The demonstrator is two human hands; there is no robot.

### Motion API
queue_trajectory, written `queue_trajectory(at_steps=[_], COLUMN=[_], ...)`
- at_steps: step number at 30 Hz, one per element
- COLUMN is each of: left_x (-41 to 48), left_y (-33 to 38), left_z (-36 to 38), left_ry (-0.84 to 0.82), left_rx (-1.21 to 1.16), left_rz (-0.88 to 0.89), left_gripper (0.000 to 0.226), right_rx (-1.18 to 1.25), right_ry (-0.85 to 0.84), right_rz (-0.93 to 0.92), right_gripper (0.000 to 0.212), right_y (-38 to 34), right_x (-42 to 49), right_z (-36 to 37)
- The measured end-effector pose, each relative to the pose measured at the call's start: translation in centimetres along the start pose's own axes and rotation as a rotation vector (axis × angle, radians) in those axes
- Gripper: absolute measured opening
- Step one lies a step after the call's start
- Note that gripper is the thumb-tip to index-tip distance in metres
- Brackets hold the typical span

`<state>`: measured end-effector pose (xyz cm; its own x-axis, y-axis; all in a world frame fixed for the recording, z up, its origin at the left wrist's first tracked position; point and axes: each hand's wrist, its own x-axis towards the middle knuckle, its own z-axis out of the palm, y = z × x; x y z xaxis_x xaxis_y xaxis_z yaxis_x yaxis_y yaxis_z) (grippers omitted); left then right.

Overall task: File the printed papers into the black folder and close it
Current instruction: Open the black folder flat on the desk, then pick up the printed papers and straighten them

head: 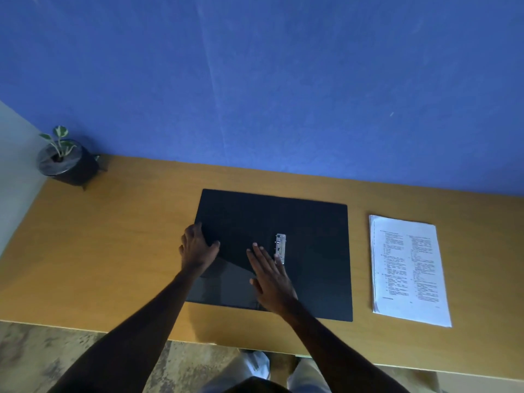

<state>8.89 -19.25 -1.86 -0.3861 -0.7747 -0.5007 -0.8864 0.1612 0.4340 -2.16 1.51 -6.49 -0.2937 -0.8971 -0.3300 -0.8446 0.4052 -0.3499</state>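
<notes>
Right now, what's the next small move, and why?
Probably lift the right hand off the black folder and reach for the printed papers: the folder lies open, metal clip exposed, left hand gripping its cover edge, and the papers lie untouched beside it.

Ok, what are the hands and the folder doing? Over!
Left hand grips left cover of black folder; right hand flat on it, beside metal clip. Folder open. Printed papers on desk, unfiled. Nothing blocks them.
</notes>
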Motion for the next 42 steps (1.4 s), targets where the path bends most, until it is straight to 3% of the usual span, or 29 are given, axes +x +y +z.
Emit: queue_trajectory(at_steps=[7,11,22,42], left_x=[-2.5,-3.9,-4.5,-3.8], left_y=[4.7,7.2,8.7,9.9], left_z=[4.8,7.5,9.4,9.8], left_ry=[-0.151,-0.246,-0.259,-0.133], left_rx=[0.202,0.307,0.404,0.324], left_rz=[0.352,0.424,0.358,0.275], left_gripper=[0.088,0.088,0.088,0.104], right_rx=[-0.044,-0.046,0.019,0.044], right_ry=[0.027,0.016,-0.142,-0.134], right_rz=[0.286,0.33,0.326,0.34], right_gripper=[0.075,0.072,0.087,0.087], right_y=[8.1,10.7,12.5,12.6], right_x=[-4.1,-5.3,-5.4,-5.3], right_z=[-3.1,-4.4,-4.8,-4.1])
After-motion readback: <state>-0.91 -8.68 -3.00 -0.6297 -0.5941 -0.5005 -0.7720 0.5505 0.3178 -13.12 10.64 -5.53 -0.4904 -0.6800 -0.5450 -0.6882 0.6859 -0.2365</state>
